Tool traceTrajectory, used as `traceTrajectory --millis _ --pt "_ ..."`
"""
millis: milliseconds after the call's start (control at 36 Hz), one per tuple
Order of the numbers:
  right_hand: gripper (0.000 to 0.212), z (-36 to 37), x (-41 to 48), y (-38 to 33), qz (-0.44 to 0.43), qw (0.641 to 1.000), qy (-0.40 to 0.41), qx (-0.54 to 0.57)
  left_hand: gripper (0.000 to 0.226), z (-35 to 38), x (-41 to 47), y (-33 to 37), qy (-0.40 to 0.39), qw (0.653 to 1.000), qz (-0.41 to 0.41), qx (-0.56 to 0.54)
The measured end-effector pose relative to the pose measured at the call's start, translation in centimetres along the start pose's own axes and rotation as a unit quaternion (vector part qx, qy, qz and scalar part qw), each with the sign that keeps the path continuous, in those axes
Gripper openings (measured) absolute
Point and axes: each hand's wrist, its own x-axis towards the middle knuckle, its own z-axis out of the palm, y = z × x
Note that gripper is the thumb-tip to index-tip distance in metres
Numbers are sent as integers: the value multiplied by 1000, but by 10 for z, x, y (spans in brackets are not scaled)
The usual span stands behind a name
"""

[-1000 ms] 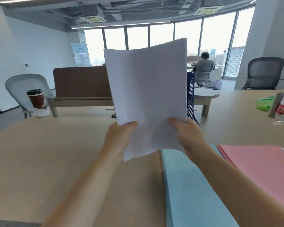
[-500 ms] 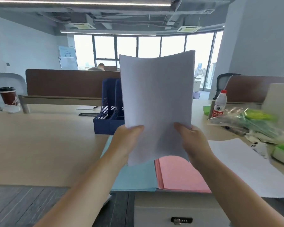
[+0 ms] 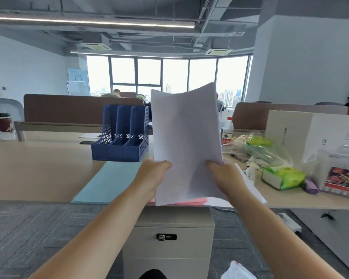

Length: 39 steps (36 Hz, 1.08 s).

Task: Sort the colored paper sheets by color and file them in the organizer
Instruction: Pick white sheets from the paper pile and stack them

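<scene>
2 bare hands hold 1 upright stack of white paper sheets above the near edge of the pale wooden table. The left hand grips the stack's lower left edge with its thumb curled across the front. The right hand grips the lower right edge the same way. The remaining fingers of both hands are behind the paper and cannot be seen. The top of the stack bows slightly, and the number of sheets in it cannot be told.

1 dark blue perforated plastic file organizer stands on the table just left of the held stack, showing 3 upright slots side by side. 1 pile of light blue paper sheets lies flat in front of the organizer, reaching the table's near edge. 1 pile of pink paper sheets lies to its right, mostly hidden behind the white stack, with only its near edge showing. 1 loose white sheet lies flat beyond the right wrist.

Further right are 1 clear plastic water bottle with a red label, 1 green tissue pack and 1 tall beige cardboard box. 1 dark red paper coffee cup with a black lid sits far left. 1 grey drawer cabinet with a combination lock stands under the table.
</scene>
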Motion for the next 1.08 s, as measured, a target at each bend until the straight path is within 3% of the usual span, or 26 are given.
traceTrajectory --millis 56,222,528,750,889,1000,1083 --pt "19 -12 5 7 4 1000 -3 -25 25 10 -1 2 -1 1000 -1 16" --pt "20 -47 34 27 -1 998 37 -59 17 51 14 0 -12 998 13 54" --pt "25 -86 85 79 9 980 124 -157 45 124 60 -23 -87 991 -3 98" --pt "22 -89 118 127 14 962 105 -250 23 156 97 -57 -104 976 9 193" --pt "22 -87 133 147 29 949 73 -307 28 165 113 -76 -89 963 15 252" --pt "22 -84 143 154 42 934 65 -349 55 168 118 -79 -118 952 -4 284" --pt "20 -80 147 155 37 924 70 -373 54 169 119 -81 -135 947 1 291"
